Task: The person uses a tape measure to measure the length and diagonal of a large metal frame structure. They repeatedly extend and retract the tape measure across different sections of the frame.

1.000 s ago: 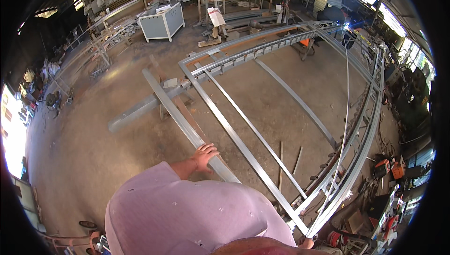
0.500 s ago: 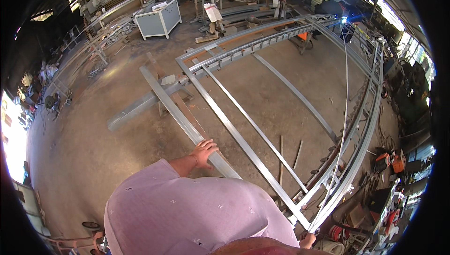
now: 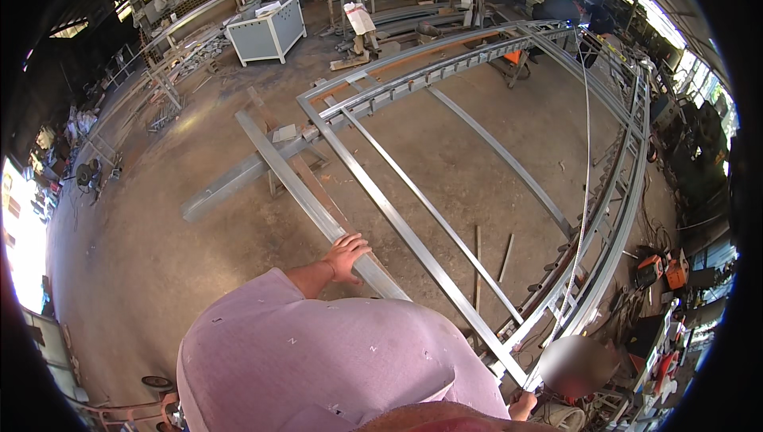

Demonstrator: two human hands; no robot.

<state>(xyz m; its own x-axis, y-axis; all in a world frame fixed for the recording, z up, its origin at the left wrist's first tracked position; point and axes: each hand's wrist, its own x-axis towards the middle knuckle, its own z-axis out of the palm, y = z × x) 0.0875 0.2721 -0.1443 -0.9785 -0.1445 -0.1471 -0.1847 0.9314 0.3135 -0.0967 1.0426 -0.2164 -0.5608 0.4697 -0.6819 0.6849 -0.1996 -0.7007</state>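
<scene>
My left hand point(image 3: 347, 258) lies with spread fingers on top of a grey rectangular metal tube point(image 3: 296, 180), which slants from the middle left toward my body. At the near right corner of a large welded metal frame point(image 3: 401, 229), my right hand point(image 3: 523, 406) is closed, partly hidden by my clothing. A thin pale tape measure blade point(image 3: 586, 146) runs from the frame's far end down to that hand, with a slight bow. The fingertips of the right hand are hard to make out. Beneath the slanting tube lies a rusty brown bar point(image 3: 312, 185).
Another thick tube point(image 3: 225, 186) crosses under the slanting one. A grey cabinet point(image 3: 267, 32) stands at the back left. At the frame's far end a person point(image 3: 602, 19) is beside a small bluish light. Orange machines point(image 3: 650, 271) and cables lie at right. A blurred patch hides things near my right hand.
The bright blue light at the far end has shrunk to a small glow. A round blurred patch has appeared beside my right hand. Both hands have stayed nearly in place.
</scene>
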